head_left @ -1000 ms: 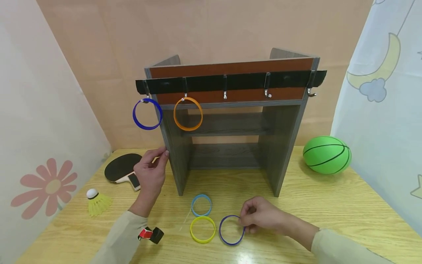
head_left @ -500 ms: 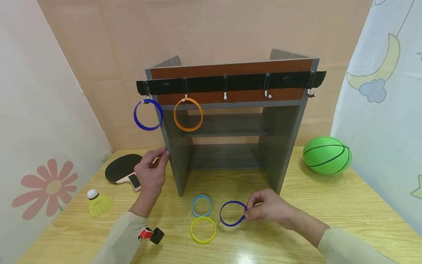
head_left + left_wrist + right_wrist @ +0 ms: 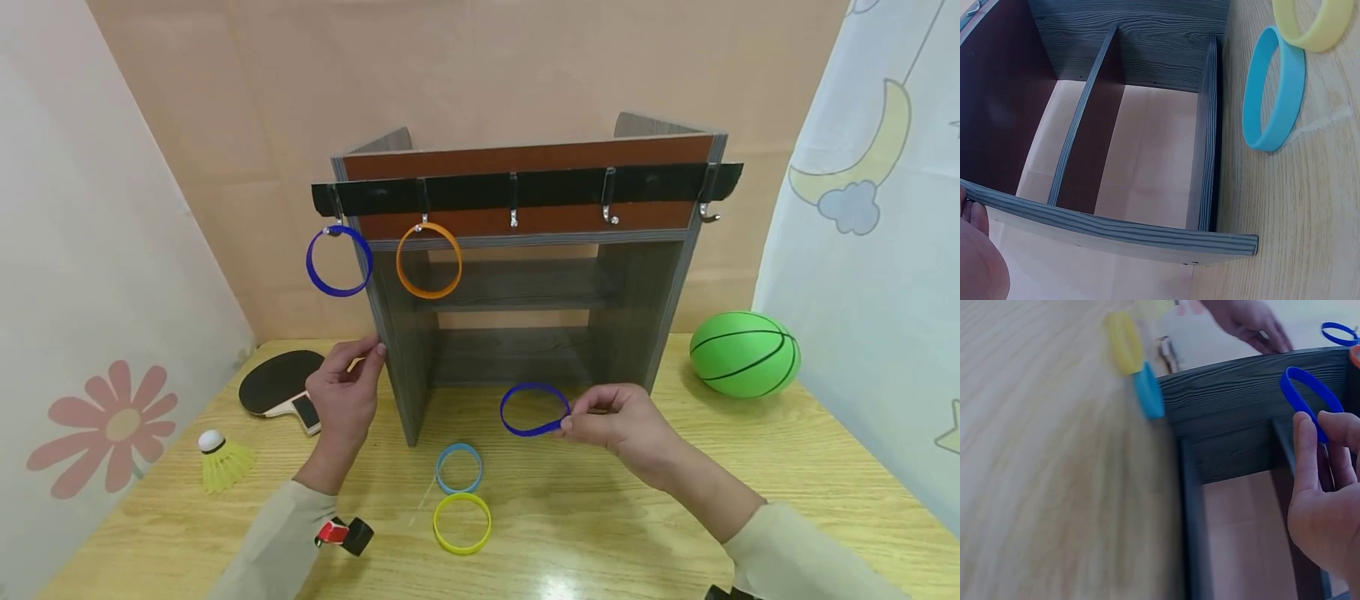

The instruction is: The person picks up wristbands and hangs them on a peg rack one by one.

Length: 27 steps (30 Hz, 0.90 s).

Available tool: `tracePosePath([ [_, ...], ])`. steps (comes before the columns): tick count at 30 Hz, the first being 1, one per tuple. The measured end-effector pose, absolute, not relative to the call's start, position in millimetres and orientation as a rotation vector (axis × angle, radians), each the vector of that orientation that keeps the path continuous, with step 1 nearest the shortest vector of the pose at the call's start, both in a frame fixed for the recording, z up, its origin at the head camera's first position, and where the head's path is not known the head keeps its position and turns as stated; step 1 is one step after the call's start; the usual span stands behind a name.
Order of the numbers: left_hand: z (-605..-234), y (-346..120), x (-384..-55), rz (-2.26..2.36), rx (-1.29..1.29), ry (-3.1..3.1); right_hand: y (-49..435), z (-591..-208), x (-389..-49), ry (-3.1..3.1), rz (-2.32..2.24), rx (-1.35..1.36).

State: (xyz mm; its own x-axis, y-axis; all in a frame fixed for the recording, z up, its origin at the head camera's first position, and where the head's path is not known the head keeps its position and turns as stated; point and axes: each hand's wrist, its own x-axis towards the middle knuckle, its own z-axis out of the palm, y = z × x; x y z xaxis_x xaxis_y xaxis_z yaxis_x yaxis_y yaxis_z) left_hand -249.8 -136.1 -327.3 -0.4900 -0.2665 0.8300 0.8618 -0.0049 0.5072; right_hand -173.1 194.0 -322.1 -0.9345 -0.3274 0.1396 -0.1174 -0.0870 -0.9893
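Observation:
My right hand (image 3: 630,429) pinches a dark blue wristband (image 3: 531,432) between thumb and fingertips, raised in front of the lower part of a grey wooden shelf (image 3: 633,333). My left hand (image 3: 345,387) grips the front edge of the shelf's left side panel. On the black strip across the shelf's top are several metal hooks. From the leftmost hook hangs a blue wristband (image 3: 339,292), and from the second an orange wristband (image 3: 428,295). A light blue wristband (image 3: 1289,94) and a yellow wristband (image 3: 462,550) lie on the table before the shelf.
Left of the shelf lie a black table tennis paddle (image 3: 277,379) and a yellow shuttlecock (image 3: 227,465) with a white tip. A green ball (image 3: 745,354) with black lines rests to the right. Fabric backdrops stand behind and on both sides.
My right hand has lifted the dark blue wristband off the table and carried it up and forward toward the shelf. The left hand stays on the side panel.

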Motion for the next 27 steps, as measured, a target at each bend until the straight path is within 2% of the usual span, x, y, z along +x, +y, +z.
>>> tracePosePath([
  [5,-327,-136,-249,-1.65,-0.662,-1.399,193,-309,-174,1.877,-2.297,-0.532],
  [16,-327,-136,-247,-1.662,-0.653,-1.405,178,-273,-174,1.749,-2.448,-0.781],
  [27,-326,-135,-246,-1.662,-0.648,-1.41,162,-238,-177,1.658,-2.579,-0.861],
])
